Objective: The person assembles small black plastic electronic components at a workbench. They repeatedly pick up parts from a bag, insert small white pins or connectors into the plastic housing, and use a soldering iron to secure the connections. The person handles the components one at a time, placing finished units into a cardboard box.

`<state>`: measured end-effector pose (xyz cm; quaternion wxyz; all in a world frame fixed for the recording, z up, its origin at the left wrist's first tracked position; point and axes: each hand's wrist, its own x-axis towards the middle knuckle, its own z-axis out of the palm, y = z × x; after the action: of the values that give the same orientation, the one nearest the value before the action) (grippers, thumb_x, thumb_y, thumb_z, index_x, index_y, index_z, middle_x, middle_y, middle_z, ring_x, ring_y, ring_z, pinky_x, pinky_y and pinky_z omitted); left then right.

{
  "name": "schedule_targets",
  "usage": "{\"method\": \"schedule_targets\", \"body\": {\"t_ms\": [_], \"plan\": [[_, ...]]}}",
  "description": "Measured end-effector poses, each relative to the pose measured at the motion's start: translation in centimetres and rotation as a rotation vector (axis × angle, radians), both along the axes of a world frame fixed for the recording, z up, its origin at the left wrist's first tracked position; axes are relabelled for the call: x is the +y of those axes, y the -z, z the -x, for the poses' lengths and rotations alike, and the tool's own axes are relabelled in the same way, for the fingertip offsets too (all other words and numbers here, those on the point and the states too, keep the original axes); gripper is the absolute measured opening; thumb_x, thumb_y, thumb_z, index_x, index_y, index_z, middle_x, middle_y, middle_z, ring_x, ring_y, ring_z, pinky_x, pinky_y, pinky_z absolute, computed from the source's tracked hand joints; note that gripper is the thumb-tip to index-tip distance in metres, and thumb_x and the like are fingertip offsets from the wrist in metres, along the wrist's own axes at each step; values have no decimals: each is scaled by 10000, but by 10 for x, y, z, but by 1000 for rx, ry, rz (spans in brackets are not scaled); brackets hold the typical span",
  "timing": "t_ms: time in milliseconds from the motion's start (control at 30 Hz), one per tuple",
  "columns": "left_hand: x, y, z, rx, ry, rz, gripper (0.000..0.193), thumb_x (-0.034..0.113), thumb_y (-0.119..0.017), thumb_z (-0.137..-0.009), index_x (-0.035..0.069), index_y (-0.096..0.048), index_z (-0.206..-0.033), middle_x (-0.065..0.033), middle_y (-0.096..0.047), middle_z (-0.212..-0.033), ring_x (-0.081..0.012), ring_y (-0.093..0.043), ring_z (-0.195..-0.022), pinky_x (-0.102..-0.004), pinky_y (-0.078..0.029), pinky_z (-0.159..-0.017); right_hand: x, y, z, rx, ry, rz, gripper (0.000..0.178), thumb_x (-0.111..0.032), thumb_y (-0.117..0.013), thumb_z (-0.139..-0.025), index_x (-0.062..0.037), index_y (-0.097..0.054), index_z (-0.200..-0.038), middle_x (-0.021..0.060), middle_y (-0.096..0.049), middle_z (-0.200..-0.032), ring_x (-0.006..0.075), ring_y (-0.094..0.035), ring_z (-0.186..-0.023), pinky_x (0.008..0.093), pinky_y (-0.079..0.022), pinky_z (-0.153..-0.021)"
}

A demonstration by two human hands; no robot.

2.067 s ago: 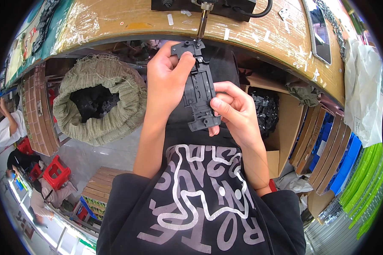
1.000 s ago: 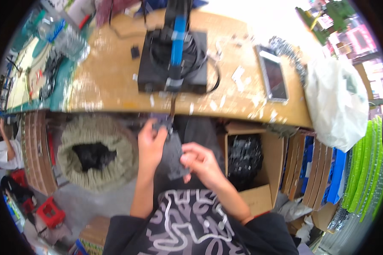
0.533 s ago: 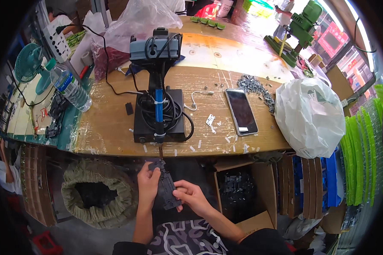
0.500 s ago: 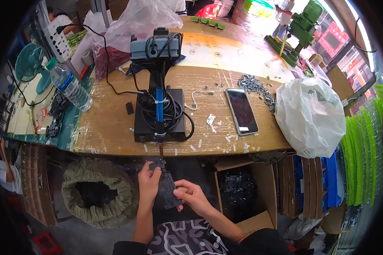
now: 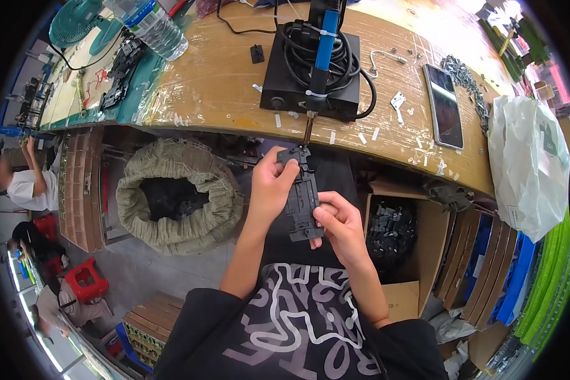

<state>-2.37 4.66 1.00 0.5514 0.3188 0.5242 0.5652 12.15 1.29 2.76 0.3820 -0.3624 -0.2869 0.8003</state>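
Observation:
My left hand (image 5: 272, 185) pinches the upper end of a long black moulded plastic part (image 5: 302, 197) just below the table's front edge. My right hand (image 5: 340, 221) grips the same part lower down, thumb on its face and fingertips showing beneath. The part is held slightly tilted, its top end close to the narrow metal tip (image 5: 307, 130) of a blue-and-black tool (image 5: 325, 44). Whether tip and part touch I cannot tell. That tool is fixed over a black box (image 5: 278, 82) with coiled black cable around it.
On the table (image 5: 228, 82) lie a phone (image 5: 445, 107), small metal pieces (image 5: 465, 82) and white scraps. A water bottle (image 5: 155, 28) stands left, a white plastic bag (image 5: 529, 164) right. Below are a fabric-rimmed sack (image 5: 177, 244) and a cardboard box (image 5: 418, 297) of black parts. People sit far left.
My view has tilted downward and turned left, so the table sits higher in the picture and more floor shows. Both hands still hold the black part near the tip, with little visible change in grip.

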Motion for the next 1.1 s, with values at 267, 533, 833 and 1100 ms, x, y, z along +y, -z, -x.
{"method": "schedule_targets", "body": {"t_ms": [267,533,833,1100], "plan": [[8,-2,-3,8,14,-2,94,57,-500,-808,0,-506,-883,13,-534,-634,-5,-442,-525,-172,-342,-445,9,-4,-1,2,14,-30,211,-85,-533,-821,35,-495,-990,55,-554,-668,101,-506,-474,216,-423,-421],[6,0,-4,-48,-14,-57,90,45,-495,-812,2,-500,-891,11,-537,-644,-3,-443,-533,-167,-346,-456,8,-3,-2,-15,8,-34,214,-87,-537,-818,33,-498,-991,50,-556,-669,95,-504,-474,217,-425,-428],[-1,13,-7,-20,-18,-53,76,37,-496,-812,5,-490,-882,16,-530,-655,1,-438,-545,-162,-345,-464,4,9,-8,-101,-10,-18,209,-82,-553,-809,19,-508,-986,26,-544,-663,79,-496,-490,211,-428,-434],[-3,7,-7,-44,-11,-68,93,44,-490,-821,-1,-488,-903,13,-528,-657,0,-433,-548,-152,-338,-465,4,-1,-8,-118,-5,-70,198,-55,-530,-811,44,-500,-979,43,-538,-653,79,-487,-492,208,-418,-422]]}}
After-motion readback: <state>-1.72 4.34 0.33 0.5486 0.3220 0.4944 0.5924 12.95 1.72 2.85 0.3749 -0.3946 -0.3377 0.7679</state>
